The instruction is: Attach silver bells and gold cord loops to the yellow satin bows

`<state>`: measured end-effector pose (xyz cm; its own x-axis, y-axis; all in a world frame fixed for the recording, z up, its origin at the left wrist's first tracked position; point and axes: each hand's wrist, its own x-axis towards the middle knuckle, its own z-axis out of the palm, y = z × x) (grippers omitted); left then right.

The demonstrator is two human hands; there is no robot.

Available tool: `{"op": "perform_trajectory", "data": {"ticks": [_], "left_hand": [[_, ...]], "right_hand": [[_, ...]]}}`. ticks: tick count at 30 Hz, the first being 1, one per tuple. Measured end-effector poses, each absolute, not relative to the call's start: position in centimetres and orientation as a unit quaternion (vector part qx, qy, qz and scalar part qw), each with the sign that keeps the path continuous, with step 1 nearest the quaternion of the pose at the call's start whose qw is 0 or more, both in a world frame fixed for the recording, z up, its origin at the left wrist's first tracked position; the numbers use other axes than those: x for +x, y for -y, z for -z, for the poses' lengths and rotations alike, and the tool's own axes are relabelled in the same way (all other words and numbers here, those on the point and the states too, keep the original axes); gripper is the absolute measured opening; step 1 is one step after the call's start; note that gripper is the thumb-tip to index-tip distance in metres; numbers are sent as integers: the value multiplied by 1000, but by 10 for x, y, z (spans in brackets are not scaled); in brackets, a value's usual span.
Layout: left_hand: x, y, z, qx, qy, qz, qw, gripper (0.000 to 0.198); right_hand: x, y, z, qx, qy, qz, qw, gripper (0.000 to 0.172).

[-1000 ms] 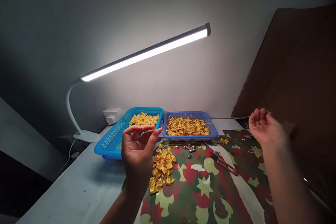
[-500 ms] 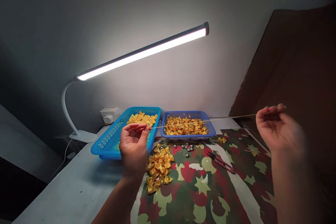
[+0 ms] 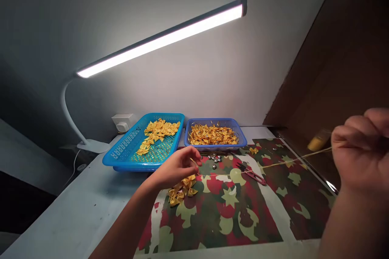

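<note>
A thin golden cord [image 3: 275,164] runs across the table between my hands, sagging slightly. My right hand [image 3: 361,149], at the right edge, is closed in a fist around one end. My left hand [image 3: 178,168] is curled over a pile of yellow ribbon bows [image 3: 184,190], the cord reaching its thumb and fingertips. Its fingers partly hide the bows and what they pinch. Small silver bells [image 3: 215,158] lie just beyond that hand. Dark red thread snips [image 3: 251,174] rest on the camouflage-patterned cover [image 3: 212,226], under the line of the cord.
A blue basket [image 3: 121,156] at the left holds loose bows. A purple-blue basket [image 3: 215,146] behind holds bows with cords. A lit lamp [image 3: 164,38] stretches overhead. A brown panel [image 3: 331,68] stands at the right, with a yellow spool-like object [image 3: 317,141] near it.
My left hand has moved right and down to the bow pile. My right hand has moved further right and closed into a fist. The cord hangs lower, and the view has shifted.
</note>
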<state>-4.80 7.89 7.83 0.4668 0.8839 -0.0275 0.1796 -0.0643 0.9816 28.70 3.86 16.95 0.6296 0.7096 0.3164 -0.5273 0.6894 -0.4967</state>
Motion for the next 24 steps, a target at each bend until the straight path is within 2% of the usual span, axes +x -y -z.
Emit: {"op": "perform_trajectory", "data": {"ticks": [4,9,14,18,24], "left_hand": [[-42,-72,-69,728,-398,-125,544,19],[-38,-72,-60,727,-432,-53,531,24],[-30,-69,-56,774,-431,-105,453,18],[-10,-60,-51,793,-412,-225,387,25],[36,-59,-79,767,-318,-348,435,41]], "right_hand": [[276,-38,-172,-202,335,-371,842,15],[266,-42,-171,-224,351,-379,826,27],[258,-47,-172,-255,345,-393,813,31],[249,-45,-175,-259,356,-394,807,31],[233,-44,-177,-240,397,-425,777,23]]}}
